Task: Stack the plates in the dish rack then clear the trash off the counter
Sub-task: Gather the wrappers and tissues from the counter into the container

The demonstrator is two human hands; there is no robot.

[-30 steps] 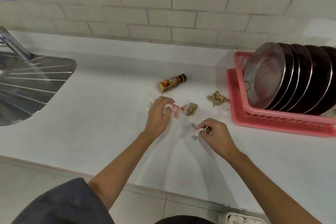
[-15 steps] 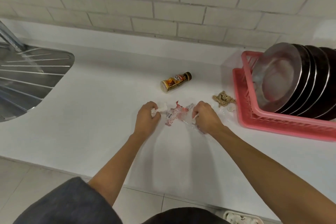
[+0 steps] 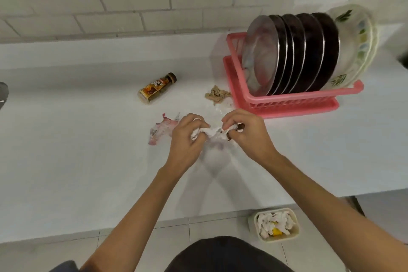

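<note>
My left hand (image 3: 187, 137) and my right hand (image 3: 247, 132) meet above the white counter (image 3: 77, 161), both closed on crumpled white paper trash (image 3: 212, 133). A red and white wrapper (image 3: 160, 131) lies flat just left of my left hand. A small brown bottle (image 3: 156, 88) lies on its side further back. A crumpled brown scrap (image 3: 216, 94) sits by the pink dish rack (image 3: 287, 106). Several dark and steel plates (image 3: 287, 55) stand upright in the rack, with flowered white plates (image 3: 355, 40) behind them.
A small cream bin (image 3: 276, 225) holding white paper stands on the tiled floor below the counter's front edge. A white brick wall (image 3: 132, 2) backs the counter. A sliver of the steel sink (image 3: 3, 93) shows at the far left.
My hands have come together over the counter, each carrying white paper. The red wrapper now lies left of them. The view has swung right, so the sink is nearly out and the bin shows.
</note>
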